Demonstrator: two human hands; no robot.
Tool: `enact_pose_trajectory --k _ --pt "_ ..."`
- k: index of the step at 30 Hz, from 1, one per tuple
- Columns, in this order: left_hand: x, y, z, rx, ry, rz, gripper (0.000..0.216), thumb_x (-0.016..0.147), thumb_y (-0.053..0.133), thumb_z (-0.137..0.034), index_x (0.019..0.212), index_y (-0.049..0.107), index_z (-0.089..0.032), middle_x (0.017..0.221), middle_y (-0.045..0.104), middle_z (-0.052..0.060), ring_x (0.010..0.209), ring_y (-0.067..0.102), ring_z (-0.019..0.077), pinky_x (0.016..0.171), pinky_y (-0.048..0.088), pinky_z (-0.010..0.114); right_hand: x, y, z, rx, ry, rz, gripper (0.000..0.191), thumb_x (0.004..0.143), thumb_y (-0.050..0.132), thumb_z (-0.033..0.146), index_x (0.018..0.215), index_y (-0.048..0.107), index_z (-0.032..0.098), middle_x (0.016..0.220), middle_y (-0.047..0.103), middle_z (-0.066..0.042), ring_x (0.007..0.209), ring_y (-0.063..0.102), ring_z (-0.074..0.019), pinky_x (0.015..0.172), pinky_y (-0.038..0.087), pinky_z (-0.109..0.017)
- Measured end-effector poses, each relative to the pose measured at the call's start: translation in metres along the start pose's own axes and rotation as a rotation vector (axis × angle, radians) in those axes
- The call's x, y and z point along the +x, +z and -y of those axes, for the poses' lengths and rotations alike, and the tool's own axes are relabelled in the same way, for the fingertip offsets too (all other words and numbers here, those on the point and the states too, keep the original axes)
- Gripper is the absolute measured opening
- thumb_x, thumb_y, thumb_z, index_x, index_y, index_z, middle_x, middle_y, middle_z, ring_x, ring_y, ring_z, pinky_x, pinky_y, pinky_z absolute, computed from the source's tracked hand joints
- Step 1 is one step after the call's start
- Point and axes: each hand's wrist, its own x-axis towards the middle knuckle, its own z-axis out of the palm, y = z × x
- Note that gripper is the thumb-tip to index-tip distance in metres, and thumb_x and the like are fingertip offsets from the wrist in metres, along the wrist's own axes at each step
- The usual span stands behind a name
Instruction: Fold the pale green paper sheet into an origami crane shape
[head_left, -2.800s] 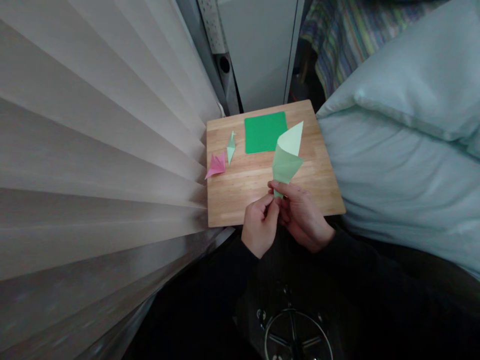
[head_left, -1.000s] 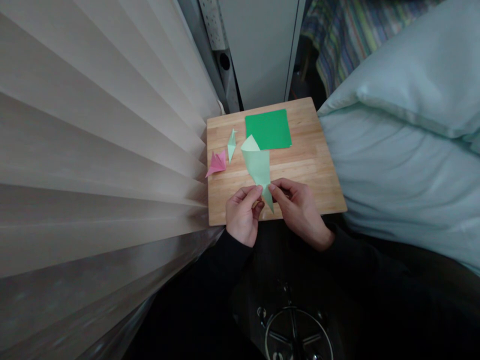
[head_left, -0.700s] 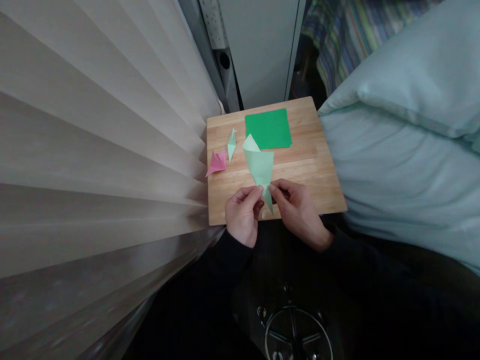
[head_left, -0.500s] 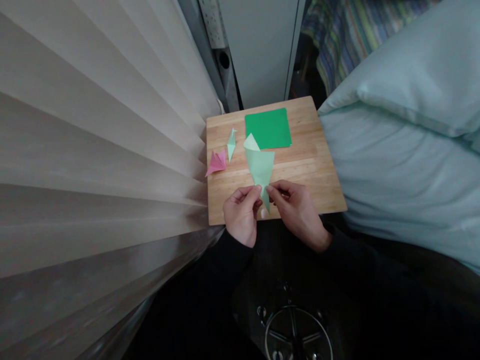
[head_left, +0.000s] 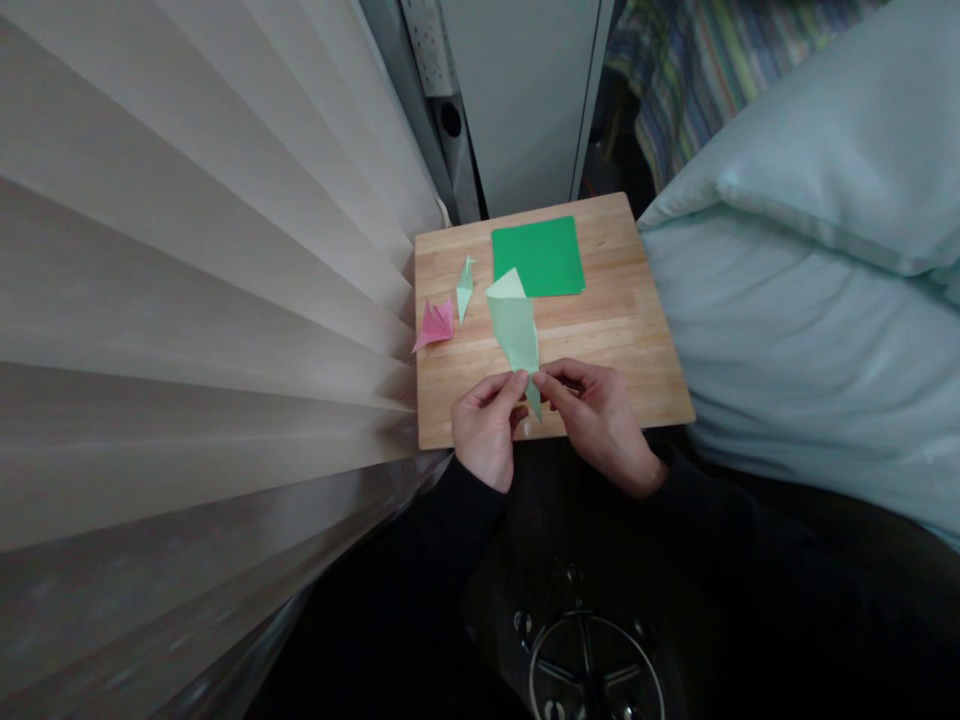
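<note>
A pale green sheet of origami paper (head_left: 515, 330), partly folded, stands up between my hands above the front of the wooden board. Its narrow lower end is pinched from the left by my left hand (head_left: 489, 420), thumb on top. From the other side my right hand (head_left: 596, 415) pinches the same narrow part between thumb and fingers. The paper's wide upper part leans away from me, with one lighter flap at the top. On the board's left lie a pink folded paper figure (head_left: 436, 324) and a slim pale green folded paper figure (head_left: 465, 289).
A stack of bright green paper (head_left: 538, 255) lies at the back of the wooden board (head_left: 637, 340). A pleated curtain (head_left: 225, 300) borders the left side, light blue bedding (head_left: 810, 330) the right. Below is a wheeled chair base (head_left: 596, 665).
The paper's wide right edge has turned inward, so its upper part looks narrower. My hands have drawn slightly closer together, the left one shifting a little right.
</note>
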Motion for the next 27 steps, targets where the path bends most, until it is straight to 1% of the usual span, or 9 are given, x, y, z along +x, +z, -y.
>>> enact_pose_trajectory --k 5,9,14,17,21,27 --pt "0.0032 -0.0022 0.0044 0.031 0.067 -0.009 0.027 0.063 0.093 -0.034 0.073 0.076 -0.016 0.071 0.071 0.0 0.061 0.059 0.0071 0.062 0.046 0.022 -0.0001 0.002 0.0011 0.009 0.012 0.002 0.029 0.087 0.071 0.045 0.072 0.073 0.019 0.068 0.068 -0.001 0.064 0.056 -0.0141 0.061 0.044 -0.03" --pt "0.0061 -0.004 0.0062 0.071 0.129 0.015 0.026 0.069 0.09 -0.038 0.077 0.077 -0.017 0.075 0.073 0.001 0.065 0.063 0.0096 0.066 0.05 0.024 0.0034 0.0005 0.0012 0.048 0.04 0.013 0.028 0.084 0.073 0.043 0.069 0.07 0.02 0.065 0.066 0.0 0.061 0.054 -0.0131 0.06 0.045 -0.03" --pt "0.0087 -0.006 0.0044 0.078 0.168 0.054 0.028 0.071 0.089 -0.041 0.078 0.076 -0.017 0.071 0.072 0.001 0.064 0.064 0.012 0.065 0.052 0.027 0.0074 -0.0027 0.0001 0.085 0.127 0.105 0.032 0.077 0.081 0.048 0.069 0.07 0.02 0.062 0.066 0.0 0.06 0.058 -0.0138 0.059 0.047 -0.029" --pt "0.0088 -0.0071 0.0025 0.093 0.155 0.056 0.029 0.07 0.09 -0.041 0.079 0.077 -0.017 0.072 0.072 0.0 0.063 0.063 0.011 0.063 0.051 0.025 0.0075 -0.0044 -0.0004 0.076 0.107 0.126 0.031 0.079 0.079 0.047 0.07 0.07 0.02 0.062 0.066 0.0 0.06 0.059 -0.0136 0.059 0.046 -0.029" --pt "0.0086 -0.0083 0.0009 0.112 0.105 0.111 0.03 0.068 0.09 -0.042 0.077 0.077 -0.017 0.073 0.072 0.0 0.064 0.063 0.0108 0.065 0.051 0.025 0.007 -0.0066 -0.0013 0.039 0.064 0.131 0.029 0.085 0.074 0.045 0.071 0.069 0.02 0.063 0.067 0.0 0.06 0.059 -0.0137 0.059 0.045 -0.029" --pt "0.0094 -0.009 0.0001 0.176 0.16 0.072 0.024 0.068 0.09 -0.036 0.071 0.075 -0.017 0.063 0.066 -0.002 0.061 0.055 0.009 0.062 0.044 0.024 0.008 -0.0076 0.0004 0.016 0.049 0.161 0.033 0.083 0.077 0.049 0.071 0.069 0.019 0.066 0.067 0.0 0.062 0.059 -0.0142 0.061 0.044 -0.03"
